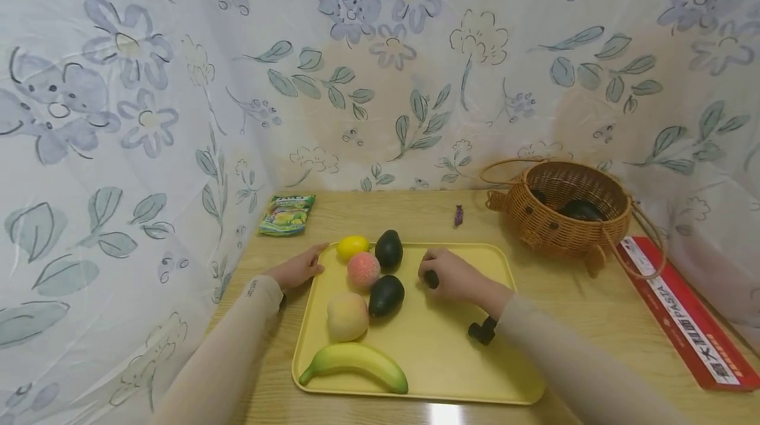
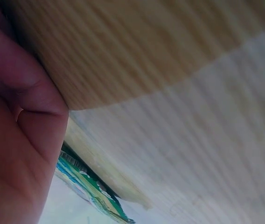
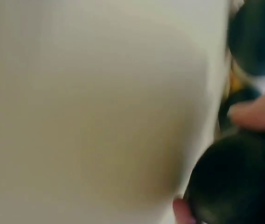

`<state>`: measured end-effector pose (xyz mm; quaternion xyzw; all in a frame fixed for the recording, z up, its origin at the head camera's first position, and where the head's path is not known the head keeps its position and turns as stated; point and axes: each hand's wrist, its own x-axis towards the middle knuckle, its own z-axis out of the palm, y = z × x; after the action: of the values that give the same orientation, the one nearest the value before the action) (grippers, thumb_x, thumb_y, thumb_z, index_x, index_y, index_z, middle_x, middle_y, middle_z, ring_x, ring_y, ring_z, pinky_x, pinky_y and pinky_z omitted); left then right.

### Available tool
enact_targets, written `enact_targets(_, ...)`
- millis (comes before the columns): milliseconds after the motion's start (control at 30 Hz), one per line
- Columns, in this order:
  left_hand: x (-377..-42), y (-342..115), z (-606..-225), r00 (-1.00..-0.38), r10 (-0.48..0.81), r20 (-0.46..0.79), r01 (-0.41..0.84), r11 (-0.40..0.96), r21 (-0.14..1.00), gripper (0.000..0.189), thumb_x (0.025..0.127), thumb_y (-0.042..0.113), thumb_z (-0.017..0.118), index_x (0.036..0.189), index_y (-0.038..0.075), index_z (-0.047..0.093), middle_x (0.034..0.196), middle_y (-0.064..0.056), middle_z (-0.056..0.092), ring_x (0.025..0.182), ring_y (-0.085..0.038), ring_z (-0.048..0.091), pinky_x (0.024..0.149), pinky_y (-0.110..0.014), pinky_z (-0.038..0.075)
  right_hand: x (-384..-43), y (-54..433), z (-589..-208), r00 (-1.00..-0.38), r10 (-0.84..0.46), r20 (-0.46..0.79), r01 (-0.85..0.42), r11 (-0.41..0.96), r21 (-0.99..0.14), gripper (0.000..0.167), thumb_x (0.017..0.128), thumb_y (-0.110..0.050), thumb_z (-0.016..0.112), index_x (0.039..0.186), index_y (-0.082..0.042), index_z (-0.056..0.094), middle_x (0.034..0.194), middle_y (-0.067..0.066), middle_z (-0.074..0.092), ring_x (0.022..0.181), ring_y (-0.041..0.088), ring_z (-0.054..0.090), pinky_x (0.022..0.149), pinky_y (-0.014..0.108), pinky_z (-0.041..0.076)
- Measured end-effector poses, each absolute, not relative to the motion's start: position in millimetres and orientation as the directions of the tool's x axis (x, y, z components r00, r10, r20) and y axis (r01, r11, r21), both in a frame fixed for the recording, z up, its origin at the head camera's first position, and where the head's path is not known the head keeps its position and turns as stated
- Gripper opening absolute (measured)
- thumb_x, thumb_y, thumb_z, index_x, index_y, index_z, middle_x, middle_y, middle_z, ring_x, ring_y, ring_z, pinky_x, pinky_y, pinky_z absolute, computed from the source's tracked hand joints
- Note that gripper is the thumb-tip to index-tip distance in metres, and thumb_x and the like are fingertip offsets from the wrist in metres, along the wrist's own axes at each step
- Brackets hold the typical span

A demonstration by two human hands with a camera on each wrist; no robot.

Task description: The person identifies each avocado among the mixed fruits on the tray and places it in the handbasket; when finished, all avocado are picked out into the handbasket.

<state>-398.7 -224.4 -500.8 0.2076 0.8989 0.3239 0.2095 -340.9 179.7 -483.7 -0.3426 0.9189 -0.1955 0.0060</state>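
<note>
My right hand (image 1: pixel 454 274) grips a dark green avocado (image 3: pixel 237 179) above the yellow tray (image 1: pixel 457 359), most of the fruit hidden by the fingers in the head view. My left hand (image 1: pixel 295 269) holds the tray's upper left edge with bent fingers; the left wrist view shows part of that hand (image 2: pixel 18 116) over the wood. On the tray lie a lemon (image 1: pixel 353 248), a pink peach (image 1: pixel 363 270), a larger yellowish peach (image 1: pixel 347 317) and a banana (image 1: pixel 356 364). Two more avocados, an upper one (image 1: pixel 388 251) and a lower one (image 1: pixel 386 296), lie beside the peaches.
A wicker basket (image 1: pixel 564 233) with dark items inside stands at the back right. Near it lies a long red pasta box (image 1: pixel 689 319). A green snack packet (image 1: pixel 287 215) and a small purple wrapped candy (image 1: pixel 458 216) lie behind the tray. Floral cloth surrounds the table.
</note>
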Motion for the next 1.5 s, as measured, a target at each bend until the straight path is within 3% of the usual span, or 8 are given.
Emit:
enact_targets(233,-396.9,-224.4,-499.8,-0.825,0.504,-0.255,0.22,0.703,0.677,0.063,0.11,0.011,0.053,0.163,-0.003,0.022,0.095,-0.008,0.044,0.084,-0.02,0.044,0.081,-0.036,0.037,-364.5,225.3,-450.0,-0.805,-0.51,0.303,-0.593,0.666,-0.453,0.021,0.083,-0.002,0.083,0.096,-0.013,0.073,0.118,0.011,0.061,0.106,0.034,0.062,0.084,0.048,0.056)
enact_targets(433,-396.0,-224.9,-495.1,-0.826,0.503,-0.254,0.213,0.696,0.686,0.063,0.11,0.011,0.053,0.162,-0.004,0.021,0.094,-0.008,0.043,0.082,-0.02,0.043,0.079,-0.034,0.037,-379.4,271.7,-397.9,-0.815,-0.399,0.42,-0.561,0.726,-0.397,0.021,0.086,-0.002,0.084,0.102,-0.012,0.074,0.129,0.018,0.058,0.12,0.043,0.054,0.089,0.058,0.053)
enact_targets(600,-398.0,-227.1,-493.2,-0.828,0.509,-0.238,0.23,0.694,0.683,0.062,0.11,0.011,0.052,0.162,-0.005,0.022,0.093,-0.007,0.043,0.081,-0.02,0.042,0.077,-0.033,0.037,-388.8,308.2,-375.2,-0.845,-0.271,0.462,-0.467,0.795,-0.387,0.021,0.089,-0.004,0.082,0.108,-0.004,0.073,0.131,0.02,0.055,0.119,0.046,0.052,0.087,0.063,0.05)
enact_targets(733,-398.2,-229.2,-490.3,-0.827,0.514,-0.229,0.237,0.687,0.687,0.062,0.11,0.01,0.053,0.161,-0.007,0.022,0.094,-0.009,0.043,0.082,-0.021,0.043,0.079,-0.034,0.037,-395.5,338.3,-375.7,-0.895,-0.157,0.418,-0.346,0.836,-0.426,0.022,0.092,-0.008,0.078,0.113,-0.003,0.071,0.131,0.023,0.052,0.116,0.049,0.049,0.085,0.064,0.048)
enact_targets(1000,-401.7,-230.5,-489.0,-0.829,0.498,-0.256,0.217,0.707,0.673,0.063,0.111,0.013,0.053,0.163,-0.002,0.022,0.096,-0.009,0.044,0.085,-0.021,0.044,0.085,-0.038,0.036,-407.5,387.6,-391.5,-0.975,-0.037,0.22,-0.125,0.909,-0.399,0.038,0.097,-0.019,0.074,0.121,0.007,0.063,0.133,0.04,0.042,0.123,0.065,0.038,0.1,0.077,0.031)
enact_targets(1200,-397.6,-228.9,-489.1,-0.833,0.496,-0.245,0.211,0.695,0.687,0.062,0.11,0.011,0.053,0.162,-0.003,0.023,0.096,-0.009,0.044,0.083,-0.022,0.044,0.082,-0.037,0.037,-416.8,403.5,-396.1,-0.996,-0.069,0.063,-0.086,0.94,-0.33,0.037,0.1,-0.016,0.067,0.125,0.01,0.059,0.13,0.045,0.042,0.125,0.068,0.034,0.104,0.078,0.027)
enact_targets(1300,-393.9,-226.2,-489.7,-0.836,0.488,-0.249,0.203,0.698,0.687,0.062,0.11,0.011,0.053,0.162,-0.003,0.024,0.097,-0.01,0.045,0.087,-0.022,0.045,0.086,-0.039,0.038,-423.6,409.3,-394.6,-0.995,-0.103,0.004,-0.099,0.951,-0.293,0.039,0.101,-0.016,0.065,0.129,0.01,0.058,0.131,0.045,0.045,0.127,0.065,0.034,0.103,0.078,0.028)
enact_targets(1500,-392.7,-223.9,-492.3,-0.833,0.49,-0.255,0.194,0.692,0.696,0.062,0.11,0.012,0.053,0.163,-0.002,0.024,0.099,-0.01,0.048,0.091,-0.022,0.048,0.091,-0.041,0.038,-423.4,408.3,-391.5,-0.993,-0.118,-0.001,-0.113,0.953,-0.281,0.04,0.104,-0.016,0.061,0.134,0.011,0.057,0.132,0.044,0.047,0.126,0.064,0.035,0.104,0.079,0.027)
